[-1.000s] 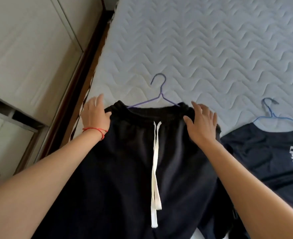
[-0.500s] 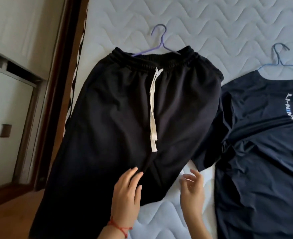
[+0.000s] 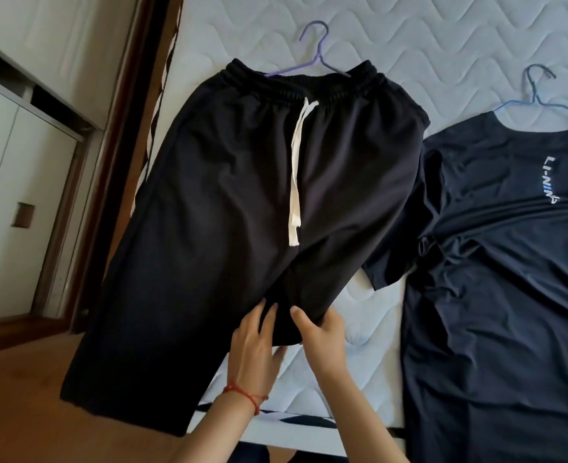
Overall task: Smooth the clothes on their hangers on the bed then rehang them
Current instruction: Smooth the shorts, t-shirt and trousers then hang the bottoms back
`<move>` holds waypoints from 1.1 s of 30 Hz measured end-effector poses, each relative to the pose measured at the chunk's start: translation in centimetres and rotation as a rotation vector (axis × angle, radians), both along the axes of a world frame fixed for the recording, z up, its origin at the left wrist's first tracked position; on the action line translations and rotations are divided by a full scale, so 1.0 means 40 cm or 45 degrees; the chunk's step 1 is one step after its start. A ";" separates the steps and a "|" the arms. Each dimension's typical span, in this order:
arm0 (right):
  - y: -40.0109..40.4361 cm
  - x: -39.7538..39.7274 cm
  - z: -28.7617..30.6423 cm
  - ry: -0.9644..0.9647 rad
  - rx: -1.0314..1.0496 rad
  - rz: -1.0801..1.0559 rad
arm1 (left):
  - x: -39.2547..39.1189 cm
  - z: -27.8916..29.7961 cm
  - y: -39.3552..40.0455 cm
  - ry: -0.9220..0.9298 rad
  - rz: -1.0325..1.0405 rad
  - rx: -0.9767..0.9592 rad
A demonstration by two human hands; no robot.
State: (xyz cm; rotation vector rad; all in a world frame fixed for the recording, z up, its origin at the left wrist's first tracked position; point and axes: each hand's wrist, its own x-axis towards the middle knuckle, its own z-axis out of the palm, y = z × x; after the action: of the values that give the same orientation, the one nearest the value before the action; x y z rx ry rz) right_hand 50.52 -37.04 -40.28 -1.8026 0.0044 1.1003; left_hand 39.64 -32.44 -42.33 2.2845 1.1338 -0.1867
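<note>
Black shorts [image 3: 229, 202] with a white drawstring [image 3: 296, 172] lie flat on the mattress [image 3: 426, 45], their waistband on a purple hanger [image 3: 316, 51]. Their left leg hangs over the bed's edge. My left hand [image 3: 255, 349], with a red string at the wrist, rests flat with fingers apart on the hem of the right leg. My right hand [image 3: 322, 332] pinches that same hem from the right side. To the right lies a dark navy T-shirt [image 3: 503, 269] on a blue hanger [image 3: 539, 95], wrinkled around the sleeve.
The dark wooden bed frame [image 3: 132, 105] runs along the left, with white cabinet doors [image 3: 15, 168] beyond it and wooden floor [image 3: 18, 406] below. The mattress's front edge [image 3: 296, 426] is close to me.
Both hands went from the waistband down to the shorts' hem. Since half a second ago they have closed in on the right leg's hem, and the right hand has taken hold of it.
</note>
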 end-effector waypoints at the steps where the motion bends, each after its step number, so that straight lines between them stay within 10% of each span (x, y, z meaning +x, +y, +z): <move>1: -0.004 -0.001 0.012 -0.002 0.047 0.016 | 0.006 -0.001 0.005 -0.078 0.082 -0.001; 21: -0.028 0.081 0.016 0.787 0.426 -0.056 | 0.053 0.289 0.105 -0.674 1.369 -1.711; 33: -0.275 0.236 0.169 0.695 0.860 -0.373 | 0.085 0.272 -0.006 -1.160 1.055 -2.044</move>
State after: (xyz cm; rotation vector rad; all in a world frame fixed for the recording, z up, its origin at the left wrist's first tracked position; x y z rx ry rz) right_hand 59.95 -48.02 -33.51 -0.8442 0.1940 1.1666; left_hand 43.02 -32.67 -31.46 0.2871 0.7522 0.2141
